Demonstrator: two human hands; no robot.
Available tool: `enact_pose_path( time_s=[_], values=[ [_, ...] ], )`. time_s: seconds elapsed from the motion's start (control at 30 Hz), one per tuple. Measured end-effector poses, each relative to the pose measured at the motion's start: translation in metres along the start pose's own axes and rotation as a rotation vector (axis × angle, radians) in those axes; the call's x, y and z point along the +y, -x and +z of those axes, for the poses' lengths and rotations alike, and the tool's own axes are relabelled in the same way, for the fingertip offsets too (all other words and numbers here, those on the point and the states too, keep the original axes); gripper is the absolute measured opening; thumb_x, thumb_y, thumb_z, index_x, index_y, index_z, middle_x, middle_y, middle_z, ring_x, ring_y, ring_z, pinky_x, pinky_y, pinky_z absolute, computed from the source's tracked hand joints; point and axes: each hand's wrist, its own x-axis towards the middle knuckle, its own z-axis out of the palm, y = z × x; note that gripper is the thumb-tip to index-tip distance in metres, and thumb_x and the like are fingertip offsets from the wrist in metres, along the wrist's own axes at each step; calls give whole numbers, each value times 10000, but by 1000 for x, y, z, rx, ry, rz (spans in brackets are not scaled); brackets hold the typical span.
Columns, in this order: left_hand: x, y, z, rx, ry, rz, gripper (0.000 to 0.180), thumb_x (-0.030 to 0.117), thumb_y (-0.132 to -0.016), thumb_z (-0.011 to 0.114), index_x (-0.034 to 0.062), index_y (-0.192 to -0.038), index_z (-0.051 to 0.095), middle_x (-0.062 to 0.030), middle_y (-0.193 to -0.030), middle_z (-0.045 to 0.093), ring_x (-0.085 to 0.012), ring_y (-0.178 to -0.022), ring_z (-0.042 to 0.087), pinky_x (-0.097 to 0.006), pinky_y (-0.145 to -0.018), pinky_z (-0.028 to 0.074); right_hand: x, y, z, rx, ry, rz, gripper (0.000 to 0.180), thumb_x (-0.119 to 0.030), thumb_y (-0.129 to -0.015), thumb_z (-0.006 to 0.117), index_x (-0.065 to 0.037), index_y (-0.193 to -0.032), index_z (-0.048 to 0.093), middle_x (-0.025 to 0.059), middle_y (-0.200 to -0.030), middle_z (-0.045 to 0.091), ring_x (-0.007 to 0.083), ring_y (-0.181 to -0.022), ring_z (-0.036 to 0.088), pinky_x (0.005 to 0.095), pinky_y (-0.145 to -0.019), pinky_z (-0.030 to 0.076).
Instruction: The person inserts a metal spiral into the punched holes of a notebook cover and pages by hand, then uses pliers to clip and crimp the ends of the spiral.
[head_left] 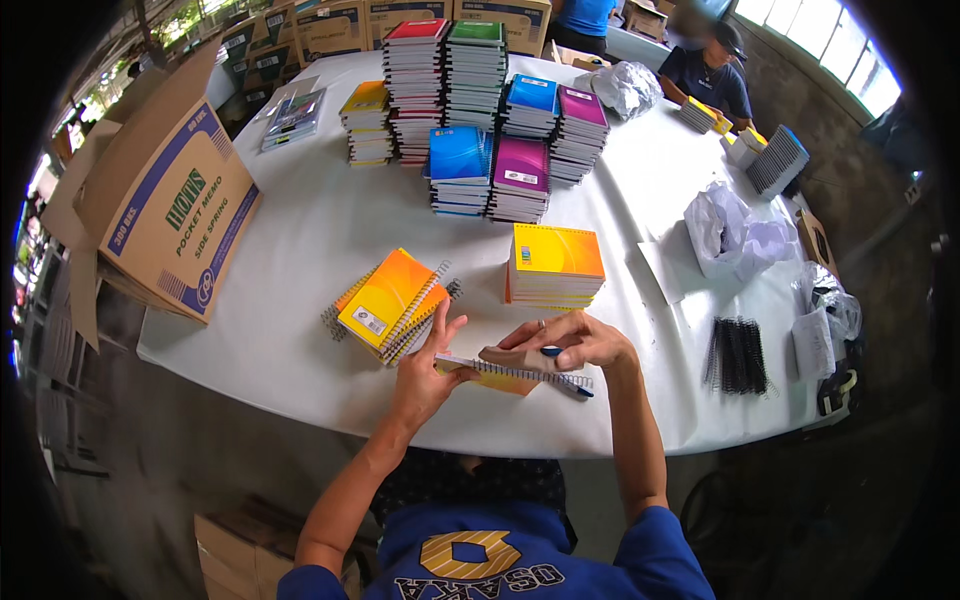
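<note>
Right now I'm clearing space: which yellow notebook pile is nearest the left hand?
The orange-yellow pile just beyond the left hand, splayed at different angles; every other one, including the neater pile to its right, sits farther away.

Place: notebook workshop | stacked spiral notebooks (414, 85) | loose black coils (738, 356) | shipping carton (150, 255) | white worktable (285, 330) | co-worker (708, 82)

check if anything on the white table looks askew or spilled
The orange-and-yellow spiral notebooks beyond the left hand look askew: they lie twisted across one another, wire coils jutting out at both sides, unlike the neater yellow notebook stack to their right. No spill shows.
</note>
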Motion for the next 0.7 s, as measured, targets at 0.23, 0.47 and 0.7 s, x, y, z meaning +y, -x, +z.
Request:
enact_pose_path(
  time_s=[0.23,0.47,0.7],
  values=[
    [-8,1,1,-12,57,5,1065,181,-706,835,151,-1552,189,-139,-1437,499,-281,-1273,545,-370,-902,538,-3,-13,5,-27,-240,-173,465,-332,-779,738,-32,-1134,717,145,-1220,655,268,-1087,618,363,-977,448],
    [-7,4,0,-32,137,-26,1086,117,-720,825,171,-1560,139,-142,-1463,470,-291,-1280,536,-360,-906,537,-12,-22,14,61,129,-90,397,-347,-825,724,-109,-1143,730,91,-1106,702,212,-991,653,326,-905,492],
    [-15,5,2,-59,130,-32,1140,106,-713,832,107,-1559,68,-181,-1388,541,-277,-1267,546,-329,-958,511,-3,-29,18,75,137,-28,400,-359,-832,719,-101,-1139,729,105,-1078,706,229,-950,662,335,-894,499]
  ],
)
